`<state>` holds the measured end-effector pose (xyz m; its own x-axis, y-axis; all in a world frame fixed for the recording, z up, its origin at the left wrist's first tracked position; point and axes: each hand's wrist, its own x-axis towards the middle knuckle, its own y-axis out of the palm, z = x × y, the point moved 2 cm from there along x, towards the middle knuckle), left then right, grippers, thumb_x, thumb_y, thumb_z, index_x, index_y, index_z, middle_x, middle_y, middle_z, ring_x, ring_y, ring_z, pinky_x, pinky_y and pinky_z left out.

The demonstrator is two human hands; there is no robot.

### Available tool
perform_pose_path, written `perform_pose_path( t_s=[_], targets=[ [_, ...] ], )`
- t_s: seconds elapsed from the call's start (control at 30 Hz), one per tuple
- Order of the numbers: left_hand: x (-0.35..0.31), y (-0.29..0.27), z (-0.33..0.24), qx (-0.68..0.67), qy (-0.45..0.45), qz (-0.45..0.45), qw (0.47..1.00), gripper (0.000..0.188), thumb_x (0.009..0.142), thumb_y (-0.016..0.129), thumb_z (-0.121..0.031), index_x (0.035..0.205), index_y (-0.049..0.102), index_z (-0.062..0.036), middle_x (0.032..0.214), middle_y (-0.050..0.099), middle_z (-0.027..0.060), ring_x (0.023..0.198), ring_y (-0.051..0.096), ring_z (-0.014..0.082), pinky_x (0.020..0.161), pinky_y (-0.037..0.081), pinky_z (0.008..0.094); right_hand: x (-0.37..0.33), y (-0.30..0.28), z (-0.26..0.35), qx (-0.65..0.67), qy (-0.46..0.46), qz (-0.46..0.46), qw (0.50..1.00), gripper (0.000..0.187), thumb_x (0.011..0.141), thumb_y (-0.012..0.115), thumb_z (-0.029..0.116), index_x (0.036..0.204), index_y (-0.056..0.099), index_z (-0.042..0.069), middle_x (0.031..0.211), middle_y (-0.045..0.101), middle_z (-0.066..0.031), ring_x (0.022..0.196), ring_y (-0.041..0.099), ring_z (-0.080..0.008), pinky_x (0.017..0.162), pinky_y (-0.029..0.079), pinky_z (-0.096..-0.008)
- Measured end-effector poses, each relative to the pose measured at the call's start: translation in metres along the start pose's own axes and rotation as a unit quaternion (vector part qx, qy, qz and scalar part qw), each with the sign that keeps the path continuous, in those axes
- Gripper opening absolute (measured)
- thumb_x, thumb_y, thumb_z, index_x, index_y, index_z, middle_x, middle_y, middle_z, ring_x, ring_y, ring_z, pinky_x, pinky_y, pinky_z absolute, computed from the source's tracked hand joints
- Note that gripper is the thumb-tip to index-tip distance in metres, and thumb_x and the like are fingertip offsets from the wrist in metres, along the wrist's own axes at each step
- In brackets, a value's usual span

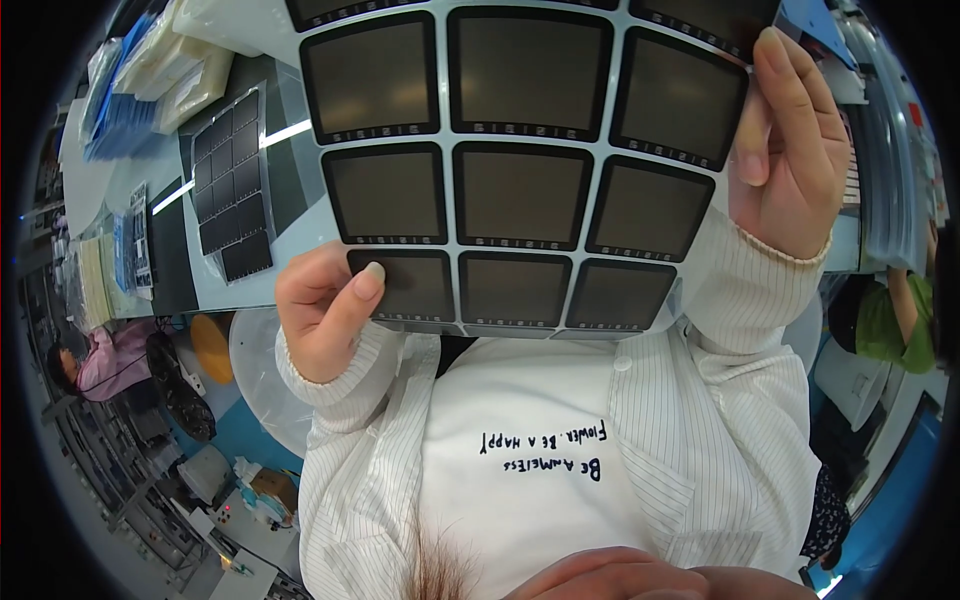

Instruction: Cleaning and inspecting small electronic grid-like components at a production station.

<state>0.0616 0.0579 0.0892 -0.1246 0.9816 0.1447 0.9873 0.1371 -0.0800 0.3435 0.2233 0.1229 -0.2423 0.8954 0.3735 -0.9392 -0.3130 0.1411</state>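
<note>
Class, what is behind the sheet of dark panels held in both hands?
Beyond the sheet, the table shows at left and the white shirt below. Fingertips of the left hand are hidden behind it; anything else covered cannot be seen.

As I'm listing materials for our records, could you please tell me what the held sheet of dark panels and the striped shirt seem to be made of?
Held sheet: smooth, glossy, probably plastic film or glass, as it shows hazy reflections; I cannot tell which.
Striped shirt: matt, apparently woven cloth, judging by its soft folds.
</note>
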Motion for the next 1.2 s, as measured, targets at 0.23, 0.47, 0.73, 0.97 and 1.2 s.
perform_pose_path(
  t_s=[0.23,0.47,0.73,0.97,1.2],
  targets=[
    [-0.003,-0.009,0.004,-0.014,-0.022,-0.017,1.0,0.025,0.085,0.061,-0.013,0.066,0.055,0.0012,0.06,0.055,0.0018,0.05,0.04,0.0055,0.048,0.03,0.0214,-0.003,0.049,0.014,0.116,0.105,-0.205,0.966,0.018,0.093,0.053,0.011,0.099,0.06,-0.005,0.058,0.059,-0.0075,0.032,0.037,-0.0048,0.033,0.023,-0.0157],
    [-0.006,-0.013,0.005,-0.033,-0.033,-0.041,0.998,0.022,0.086,0.06,-0.016,0.076,0.061,0.0031,0.065,0.059,0.0029,0.054,0.047,0.0054,0.052,0.035,0.0193,0.008,0.048,0.013,0.125,0.087,-0.171,0.973,0.015,0.091,0.054,0.008,0.097,0.061,-0.005,0.058,0.059,-0.0063,0.033,0.038,-0.0066,0.034,0.025,-0.0169],
    [-0.008,-0.011,0.011,-0.045,-0.01,-0.081,0.996,0.027,0.093,0.052,-0.02,0.091,0.063,0.0037,0.069,0.059,0.0025,0.055,0.048,0.0056,0.052,0.035,0.0182,0.029,0.05,0.016,0.067,0.048,-0.097,0.992,0.015,0.09,0.056,0.008,0.096,0.064,-0.003,0.058,0.059,-0.0036,0.035,0.038,-0.0042,0.035,0.025,-0.0166],
    [-0.006,-0.012,0.009,-0.038,0.004,-0.037,0.999,0.026,0.093,0.052,-0.021,0.094,0.063,0.0034,0.073,0.057,0.0029,0.053,0.046,0.0055,0.051,0.036,0.018,0.05,0.043,0.023,0.117,-0.009,-0.055,0.992,0.015,0.091,0.055,0.009,0.094,0.064,-0.002,0.064,0.062,-0.0038,0.038,0.04,-0.0032,0.038,0.029,-0.0156],
    [-0.007,-0.009,0.008,-0.037,-0.004,-0.032,0.999,0.022,0.092,0.054,-0.018,0.09,0.062,0.003,0.076,0.059,0.0045,0.053,0.046,0.0054,0.049,0.035,0.018,0.053,0.039,0.024,0.107,-0.024,-0.035,0.993,0.017,0.092,0.053,0.01,0.093,0.064,-0.003,0.052,0.054,-0.0011,0.037,0.038,-0.0038,0.041,0.032,-0.0156]
  ],
)
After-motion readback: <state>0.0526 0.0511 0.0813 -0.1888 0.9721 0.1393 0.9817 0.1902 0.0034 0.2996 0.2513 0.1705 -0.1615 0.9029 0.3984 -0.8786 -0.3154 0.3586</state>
